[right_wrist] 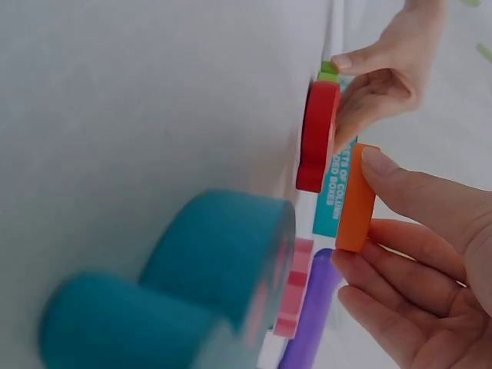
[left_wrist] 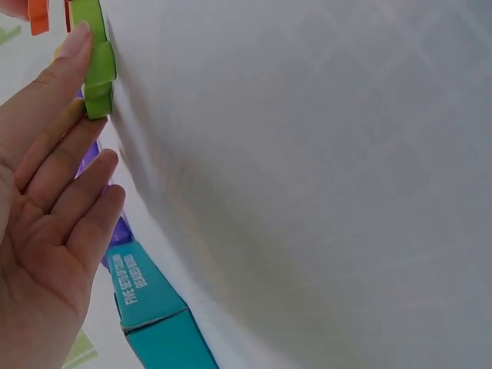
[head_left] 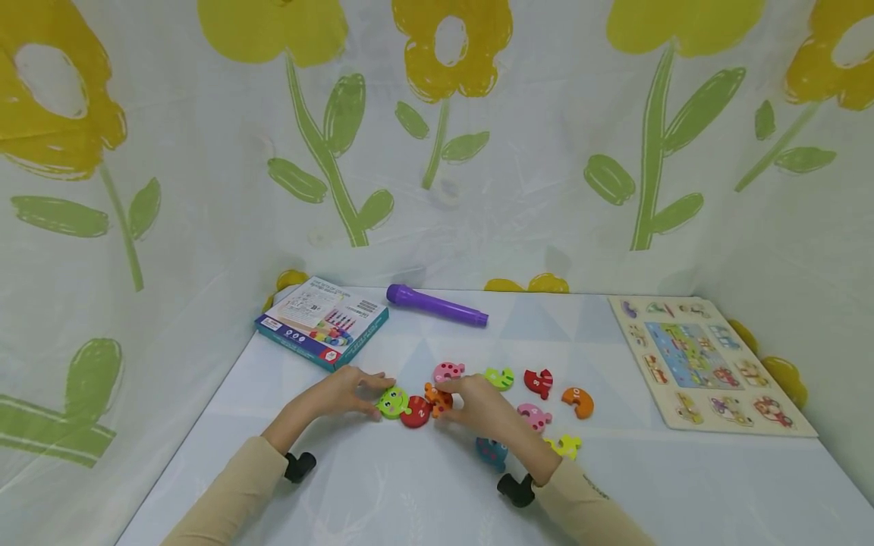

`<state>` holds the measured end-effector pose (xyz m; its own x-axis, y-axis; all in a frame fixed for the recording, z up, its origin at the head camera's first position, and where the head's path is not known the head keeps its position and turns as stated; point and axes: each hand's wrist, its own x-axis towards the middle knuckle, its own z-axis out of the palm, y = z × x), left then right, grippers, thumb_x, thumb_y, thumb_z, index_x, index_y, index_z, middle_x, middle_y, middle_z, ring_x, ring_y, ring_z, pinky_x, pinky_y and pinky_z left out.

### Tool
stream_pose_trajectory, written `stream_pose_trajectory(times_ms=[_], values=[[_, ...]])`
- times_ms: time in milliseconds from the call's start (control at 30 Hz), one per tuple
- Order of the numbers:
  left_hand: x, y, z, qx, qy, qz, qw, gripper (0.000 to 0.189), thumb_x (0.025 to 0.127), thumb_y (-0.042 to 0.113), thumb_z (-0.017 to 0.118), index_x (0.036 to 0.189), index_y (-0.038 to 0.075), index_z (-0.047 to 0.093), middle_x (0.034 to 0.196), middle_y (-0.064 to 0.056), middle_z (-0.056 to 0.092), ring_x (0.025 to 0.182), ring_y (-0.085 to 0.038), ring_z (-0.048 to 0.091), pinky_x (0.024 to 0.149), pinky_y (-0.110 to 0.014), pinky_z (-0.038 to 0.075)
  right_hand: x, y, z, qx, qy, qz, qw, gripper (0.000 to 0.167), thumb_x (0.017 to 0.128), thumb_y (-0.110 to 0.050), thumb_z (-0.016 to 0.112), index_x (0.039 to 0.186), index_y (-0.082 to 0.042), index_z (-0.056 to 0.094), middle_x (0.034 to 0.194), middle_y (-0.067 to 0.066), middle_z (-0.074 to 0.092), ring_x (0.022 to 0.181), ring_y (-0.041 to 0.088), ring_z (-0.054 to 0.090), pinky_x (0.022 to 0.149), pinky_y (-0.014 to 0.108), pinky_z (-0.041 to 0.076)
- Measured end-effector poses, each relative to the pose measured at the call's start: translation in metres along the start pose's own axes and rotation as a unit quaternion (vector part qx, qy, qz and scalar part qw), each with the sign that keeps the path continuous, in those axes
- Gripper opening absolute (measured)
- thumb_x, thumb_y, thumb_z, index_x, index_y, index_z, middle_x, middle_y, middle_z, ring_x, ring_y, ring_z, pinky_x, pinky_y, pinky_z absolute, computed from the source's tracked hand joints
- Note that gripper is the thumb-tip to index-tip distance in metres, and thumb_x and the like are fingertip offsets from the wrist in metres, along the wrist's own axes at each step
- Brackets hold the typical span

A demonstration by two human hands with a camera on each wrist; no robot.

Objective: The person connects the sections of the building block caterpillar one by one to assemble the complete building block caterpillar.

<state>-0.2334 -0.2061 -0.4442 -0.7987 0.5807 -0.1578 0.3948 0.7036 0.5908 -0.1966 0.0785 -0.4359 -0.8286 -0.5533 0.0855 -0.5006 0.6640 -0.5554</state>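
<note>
Your left hand [head_left: 344, 393] had its grip closed about the smiling green head piece [head_left: 392, 403], thumb at one edge and fingertips at the other, with that piece on the table [head_left: 382, 493]. A red piece marked 2 [head_left: 413, 413] lay just to its right, and the two seemed joined, though the wrist views did not make the seam plain. Your right hand [head_left: 481, 406] pinched an orange piece [right_wrist: 357, 201] between thumb and fingertips, holding it up off the table, just beside the red one.

Beyond it you had a pink spotted piece [head_left: 448, 371]; nearer you, a teal piece [head_left: 490, 453] lay partly hidden in the head view. Farther right were a striped green piece [head_left: 504, 378], a second red piece [head_left: 538, 383], a second pink piece [head_left: 532, 416], an orange piece marked 10 [head_left: 582, 402] and a yellow-green piece [head_left: 567, 446]. Toward the back, a purple microphone [head_left: 437, 305] lay beside a flat box [head_left: 324, 322], and a puzzle board [head_left: 751, 425] rested at the far right.
</note>
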Motion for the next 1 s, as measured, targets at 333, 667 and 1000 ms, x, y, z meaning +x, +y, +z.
stream_pose_trajectory(times_ms=[333,667,1000], values=[[-0.001,0.001,0.001,0.001,0.001,0.006,1.0,0.06,0.076,0.027,0.081,0.131,0.014,0.061,0.137,-0.016,0.052,0.131,-0.035,0.043,0.105,-0.055,0.036,0.006,-0.003,0.003,-0.012,-0.001,0.009,0.9999,0.045,0.079,-0.018,0.081,0.12,-0.004,0.068,0.115,0.007,0.069,0.099,0.018,0.065,0.086,0.03,0.054],[-0.001,0.0,0.001,0.004,-0.002,0.005,1.0,0.059,0.075,0.027,0.082,0.13,0.015,0.062,0.137,-0.015,0.052,0.131,-0.036,0.043,0.104,-0.055,0.037,0.008,-0.001,0.006,-0.018,-0.014,0.015,0.9996,0.046,0.079,-0.016,0.081,0.122,-0.004,0.067,0.117,0.008,0.068,0.095,0.013,0.063,0.085,0.027,0.054],[-0.001,-0.002,0.002,0.003,-0.003,0.014,0.9999,0.06,0.076,0.029,0.081,0.13,0.014,0.062,0.137,-0.015,0.052,0.131,-0.035,0.044,0.104,-0.055,0.037,0.013,-0.003,0.009,-0.057,-0.036,0.006,0.9977,0.043,0.077,-0.018,0.083,0.116,-0.003,0.07,0.11,0.008,0.071,0.094,0.015,0.067,0.083,0.025,0.055]])
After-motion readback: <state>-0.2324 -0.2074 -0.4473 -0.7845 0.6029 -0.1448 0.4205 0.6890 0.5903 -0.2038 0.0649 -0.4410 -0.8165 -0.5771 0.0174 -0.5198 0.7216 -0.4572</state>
